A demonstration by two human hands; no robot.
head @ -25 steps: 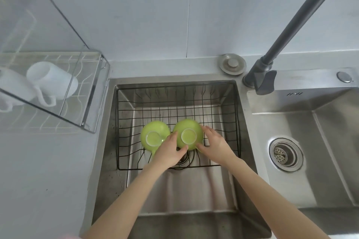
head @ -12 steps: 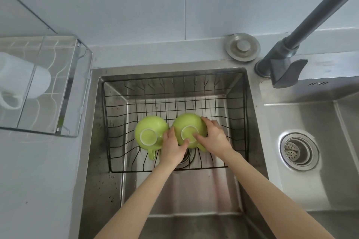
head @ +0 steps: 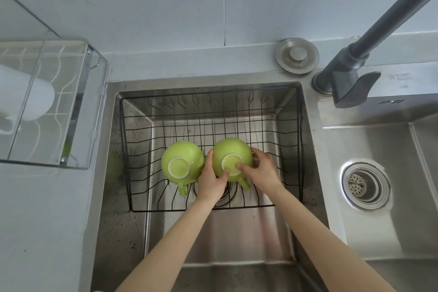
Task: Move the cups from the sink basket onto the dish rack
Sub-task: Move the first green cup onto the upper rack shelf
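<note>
On the dish rack (head: 94, 92) a white mug (head: 26, 99) already lies. In the wire sink basket (head: 125, 140) two green cups remain upside down — the left green cup (head: 181, 161) untouched, the right green cup (head: 231, 155) clasped between left hand (head: 212, 179) and right hand (head: 262, 170), seemingly not yet lifted.

Two green cups are sitting upside down in one black wire sink basket (head: 137, 149): the left green cup (head: 182, 161) and the right green cup (head: 231, 153). One white mug (head: 26, 97) is lying on the single dish rack (head: 97, 92). Two hands are showing, the left hand (head: 211, 179) and the right hand (head: 263, 170). Two sink basins are showing, along with one dark faucet (head: 369, 38), one drain strainer (head: 363, 184) and one round metal stopper (head: 296, 55).
</note>
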